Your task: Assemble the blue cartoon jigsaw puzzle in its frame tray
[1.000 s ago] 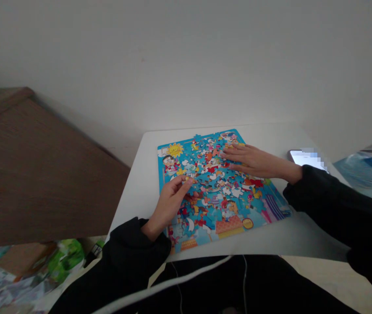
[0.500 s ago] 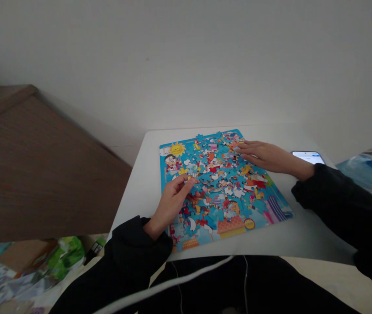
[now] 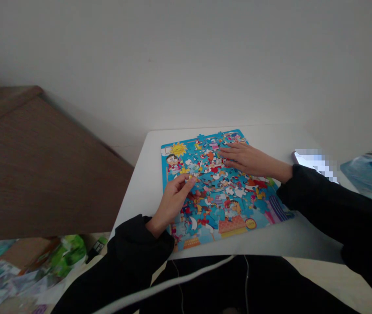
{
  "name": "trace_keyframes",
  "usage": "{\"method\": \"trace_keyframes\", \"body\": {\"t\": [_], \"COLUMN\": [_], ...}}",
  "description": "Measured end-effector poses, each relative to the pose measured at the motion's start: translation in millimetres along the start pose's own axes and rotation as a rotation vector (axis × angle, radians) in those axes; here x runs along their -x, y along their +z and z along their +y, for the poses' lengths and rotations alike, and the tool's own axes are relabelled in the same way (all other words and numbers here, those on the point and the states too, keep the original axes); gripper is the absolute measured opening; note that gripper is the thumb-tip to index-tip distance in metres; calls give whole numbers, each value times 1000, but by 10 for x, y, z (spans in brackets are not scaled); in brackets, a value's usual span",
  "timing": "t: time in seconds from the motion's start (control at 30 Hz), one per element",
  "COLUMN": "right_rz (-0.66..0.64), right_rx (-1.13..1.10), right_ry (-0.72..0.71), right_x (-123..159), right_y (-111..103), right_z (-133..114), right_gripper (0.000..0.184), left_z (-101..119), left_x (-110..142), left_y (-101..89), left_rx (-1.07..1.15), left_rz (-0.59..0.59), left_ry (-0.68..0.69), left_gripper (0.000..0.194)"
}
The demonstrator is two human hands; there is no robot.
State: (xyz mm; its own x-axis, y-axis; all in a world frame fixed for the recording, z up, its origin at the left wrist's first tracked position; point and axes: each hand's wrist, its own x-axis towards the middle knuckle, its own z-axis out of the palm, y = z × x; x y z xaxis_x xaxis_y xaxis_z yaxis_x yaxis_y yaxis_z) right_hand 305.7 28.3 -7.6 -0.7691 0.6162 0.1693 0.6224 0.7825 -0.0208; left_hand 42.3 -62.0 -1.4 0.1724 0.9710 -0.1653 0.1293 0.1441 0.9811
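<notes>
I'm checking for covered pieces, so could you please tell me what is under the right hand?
The right hand is partly over the puzzle board, with jigsaw pieces visible beside it. Whatever lies directly beneath the hand is covered.

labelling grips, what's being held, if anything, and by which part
The left hand pinches a puzzle piece; which part is too small to tell. The right hand shows no hold.

A lit phone (image 3: pixel 311 162) lies near a plastic bag (image 3: pixel 371 174).

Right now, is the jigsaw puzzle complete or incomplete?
Incomplete: loose puzzle pieces lie jumbled across the middle of the jigsaw puzzle.
</notes>
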Motion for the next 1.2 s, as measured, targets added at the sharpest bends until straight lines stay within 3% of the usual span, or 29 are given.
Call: {"method": "trace_keyframes", "body": {"t": [0.2, 0.47, 0.63, 0.77, 0.93, 1.1, 1.2], "right_rz": [31, 39, -45, -56, -29, -64, -87], "right_rx": [14, -32, -194, -220, -97, -200, -244], "right_ry": [-95, -31, -12, -51, 28, 67, 34], "right_x": [95, 187, 289, 369, 396, 485, 547], "right_y": [15, -112, -234, -165, -139, -324, -327], "right_z": [-82, -100, -361, -502, -385, -281, -256], "right_gripper": [40, 39, 38, 37, 47, 41, 38], "left_z": [3, 19, 21, 15, 19, 15, 9], "left_x": [6, 14, 10, 2, 5, 7, 5], "left_y": [4, 10, 12, 17, 18, 8, 7], "left_rx": [0, 0, -18, -8, -1, -43, -60], "left_rz": [-11, -5, -5, -8, -11, -9, -2], "left_ry": [9, 9, 11, 5, 6, 3, -4], "left_gripper": [39, 39, 40, 40, 39, 41, 41]}}
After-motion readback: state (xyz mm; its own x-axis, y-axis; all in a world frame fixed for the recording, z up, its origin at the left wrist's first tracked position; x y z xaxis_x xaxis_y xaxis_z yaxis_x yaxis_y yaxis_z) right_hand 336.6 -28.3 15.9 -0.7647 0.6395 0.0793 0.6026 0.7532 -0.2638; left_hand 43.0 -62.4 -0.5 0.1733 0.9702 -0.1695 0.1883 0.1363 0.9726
